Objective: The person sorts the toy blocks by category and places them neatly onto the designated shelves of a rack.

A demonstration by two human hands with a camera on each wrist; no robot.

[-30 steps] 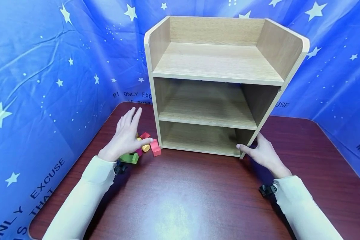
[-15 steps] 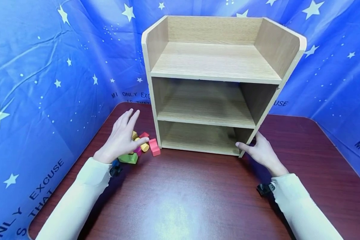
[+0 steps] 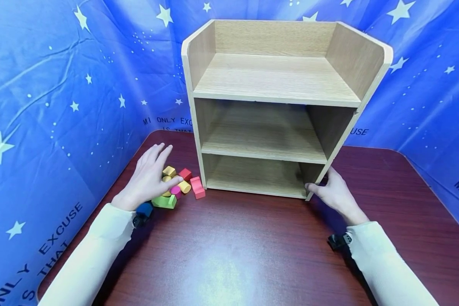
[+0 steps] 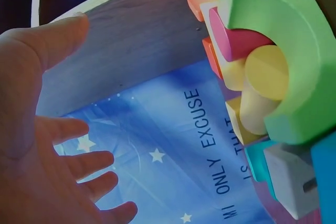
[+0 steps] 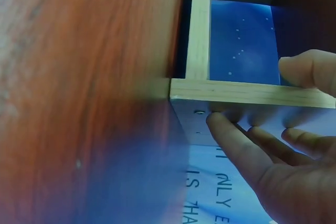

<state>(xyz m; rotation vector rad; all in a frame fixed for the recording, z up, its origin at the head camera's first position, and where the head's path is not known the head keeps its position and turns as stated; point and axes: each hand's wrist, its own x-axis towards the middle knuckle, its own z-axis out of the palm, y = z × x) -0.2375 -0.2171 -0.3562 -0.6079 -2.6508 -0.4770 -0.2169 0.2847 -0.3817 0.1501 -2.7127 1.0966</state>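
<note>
**Right hand [image 3: 336, 194] is gripping the wooden shelf [image 3: 265, 136] while left hand [image 3: 143, 176] is hovering by the blocks [image 3: 185, 187]**

From where I'm standing, the shelf is rising upright from the dark red table [image 3: 225, 238], its three open-fronted levels facing the person. The right hand is gripping the lower front edge of the shelf's right side panel: the thumb is lying on the inner side and the fingertips [image 5: 216, 120] are resting against the outer face, slightly apart from one another. To the right of the shelf, tabletop is stretching toward the blue star-printed curtain [image 3: 61, 85], leaving that arm room outward.

The left hand is hovering to the left of the shelf, its fingers standing apart and its thumb well away from them, with a gap showing between palm and blocks. The blocks are lying clustered left of the shelf's left front foot. A pink-red block [image 3: 197, 188] is sitting closest to that foot; whether they are touching, I can't tell. A green arched block [image 3: 164, 202] is lying farther out from the shelf, and a blue block [image 3: 144, 209] farther still. Left of the shelf, the tabletop is ending soon at its edge; in front of the shelf, a broad stretch is running between the two white sleeves [image 3: 378, 250].
</note>
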